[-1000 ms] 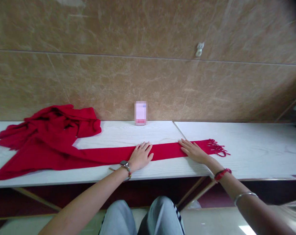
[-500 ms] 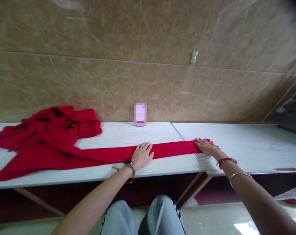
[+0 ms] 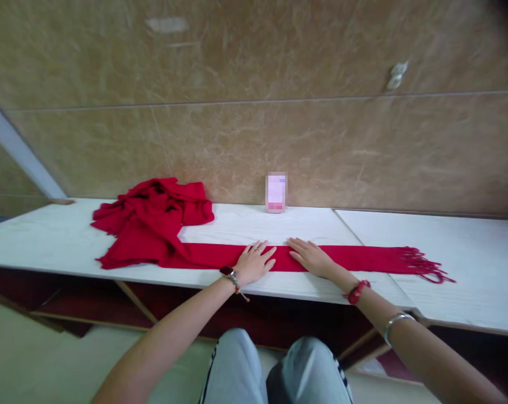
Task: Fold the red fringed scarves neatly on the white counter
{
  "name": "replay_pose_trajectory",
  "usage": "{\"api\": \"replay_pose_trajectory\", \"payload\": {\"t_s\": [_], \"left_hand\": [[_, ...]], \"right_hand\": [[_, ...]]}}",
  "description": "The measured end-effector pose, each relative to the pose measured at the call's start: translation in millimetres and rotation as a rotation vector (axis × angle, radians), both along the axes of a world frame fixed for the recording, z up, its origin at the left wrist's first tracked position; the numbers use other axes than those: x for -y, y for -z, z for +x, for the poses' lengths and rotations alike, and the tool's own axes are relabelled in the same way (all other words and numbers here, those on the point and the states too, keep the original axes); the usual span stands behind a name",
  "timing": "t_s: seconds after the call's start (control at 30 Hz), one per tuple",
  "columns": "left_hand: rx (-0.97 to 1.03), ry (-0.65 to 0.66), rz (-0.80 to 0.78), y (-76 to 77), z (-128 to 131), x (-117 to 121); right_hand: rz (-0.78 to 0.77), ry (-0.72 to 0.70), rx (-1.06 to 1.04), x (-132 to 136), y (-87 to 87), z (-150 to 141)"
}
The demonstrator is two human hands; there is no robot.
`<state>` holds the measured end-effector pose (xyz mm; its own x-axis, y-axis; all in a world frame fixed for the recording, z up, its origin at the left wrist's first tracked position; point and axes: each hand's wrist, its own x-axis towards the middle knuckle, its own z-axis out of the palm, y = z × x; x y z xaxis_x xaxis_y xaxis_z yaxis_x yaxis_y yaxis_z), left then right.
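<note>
A red scarf (image 3: 363, 258) lies along a white counter, its right part flat in a long narrow strip that ends in a loose fringe. Its left part is heaped in folds toward the wall. My left hand (image 3: 254, 264) rests palm down on the strip near its middle, fingers spread. Just to the right, my right hand (image 3: 313, 258) also lies flat on the cloth with its fingers stretched out. A short stretch of red shows between the two hands. Neither hand grips the fabric.
The white counter (image 3: 468, 241) has a seam right of centre and open shelves beneath its front edge. Against the tiled wall (image 3: 220, 140) stands a small pinkish, blurred upright object (image 3: 276, 192). A small white fixture (image 3: 397, 75) is stuck higher on the wall.
My right hand slid out to the fringe, then came back left along the strip, close to my left hand. The fringe is uncovered again. The camera view has turned toward the left.
</note>
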<state>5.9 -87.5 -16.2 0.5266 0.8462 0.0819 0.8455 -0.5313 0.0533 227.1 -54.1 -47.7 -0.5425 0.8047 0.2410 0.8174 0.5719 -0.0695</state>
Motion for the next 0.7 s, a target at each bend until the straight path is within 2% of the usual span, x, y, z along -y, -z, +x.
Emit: {"api": "replay_pose_trajectory", "payload": {"t_s": [0.1,0.2,0.3,0.4,0.53,0.63,0.7], "left_hand": [[-0.038,-0.098,0.011,0.0,-59.8,1.5],[-0.068,-0.263,0.011,0.2,-116.8,0.8],[-0.090,-0.412,-0.034,-1.2,-147.4,-0.5],[-0.087,-0.423,-0.032,-2.2,-143.9,-2.4],[-0.047,-0.401,0.009,0.4,-112.7,-11.5],[-0.005,-0.388,0.034,3.1,-93.5,-21.2],[0.012,-0.390,0.031,4.2,-86.4,-26.6]], "right_hand": [[0.031,-0.015,0.010,-4.4,8.3,10.3],[0.062,-0.026,0.019,-9.9,15.1,18.4],[0.089,-0.025,0.029,-16.1,22.2,27.5],[0.097,-0.018,0.039,-25.2,32.3,46.3],[0.055,0.022,0.057,-38.5,44.6,85.2],[0.002,0.100,0.081,-42.7,39.6,100.9],[-0.006,0.193,0.073,-41.2,26.4,90.7]]}}
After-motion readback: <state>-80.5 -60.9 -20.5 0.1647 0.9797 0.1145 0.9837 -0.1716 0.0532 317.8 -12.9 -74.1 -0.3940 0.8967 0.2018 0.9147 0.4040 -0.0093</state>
